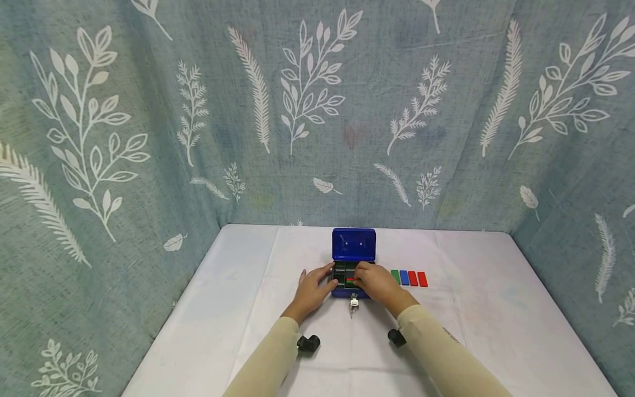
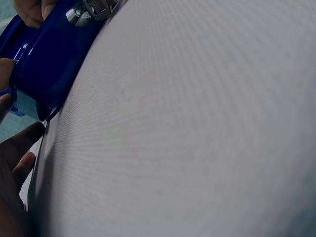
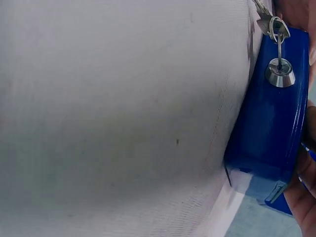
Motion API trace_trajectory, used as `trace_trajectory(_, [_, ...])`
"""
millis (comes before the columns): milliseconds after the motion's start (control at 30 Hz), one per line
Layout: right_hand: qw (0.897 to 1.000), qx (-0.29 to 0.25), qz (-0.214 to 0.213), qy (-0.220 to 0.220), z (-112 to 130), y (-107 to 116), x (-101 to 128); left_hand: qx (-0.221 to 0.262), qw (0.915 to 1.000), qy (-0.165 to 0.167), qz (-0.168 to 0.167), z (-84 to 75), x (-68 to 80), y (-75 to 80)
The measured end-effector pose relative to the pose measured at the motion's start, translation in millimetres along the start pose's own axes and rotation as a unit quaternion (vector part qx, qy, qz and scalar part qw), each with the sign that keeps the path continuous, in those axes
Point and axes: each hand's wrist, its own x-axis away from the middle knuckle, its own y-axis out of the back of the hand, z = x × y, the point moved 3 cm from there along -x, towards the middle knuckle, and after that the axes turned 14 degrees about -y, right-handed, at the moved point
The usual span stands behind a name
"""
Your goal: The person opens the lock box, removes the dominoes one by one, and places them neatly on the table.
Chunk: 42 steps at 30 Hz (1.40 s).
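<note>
A small blue metal cash box (image 1: 353,242) stands on the table with its lid raised and a dark divided tray (image 1: 339,270) inside. Keys (image 3: 276,29) hang from the lock (image 3: 280,74) on its front. My left hand (image 1: 312,288) rests against the box's left side, thumb and index finger spread along the rim, other fingers extended beside it. Over the tray's right part, my right hand (image 1: 379,282) bends its fingers down and pinches the end of a red block (image 1: 350,279). A strip of green (image 1: 349,283) shows just under that block. The right hand hides much of the tray.
To the right of the box lies a row of flat blocks: a green one (image 1: 395,276), a blue one (image 1: 404,277) and two red ones (image 1: 418,279). A white cloth covers the table (image 1: 278,259). Behind hangs a patterned blue-green curtain (image 1: 317,182).
</note>
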Motion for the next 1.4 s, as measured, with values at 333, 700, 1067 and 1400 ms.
trace_trajectory(333, [0.998, 0.003, -0.021, 0.056, 7, 10, 1, -0.001, 1.0000, -0.001, 0.003, -0.6, -0.7, 0.6])
trace_trajectory(700, [0.998, -0.032, -0.034, 0.046, -2, 1, 2, -0.002, 0.9999, -0.008, -0.006, 1.2, 0.7, 0.0])
trace_trajectory(1067, [0.994, 0.022, -0.024, 0.106, 0, 4, -2, 0.006, 0.9999, 0.007, 0.012, -2.4, -1.0, 0.5])
trace_trajectory(1400, [0.995, 0.028, -0.029, 0.088, -1, 2, 0, 0.005, 1.0000, 0.004, 0.005, 0.3, -0.2, 0.4])
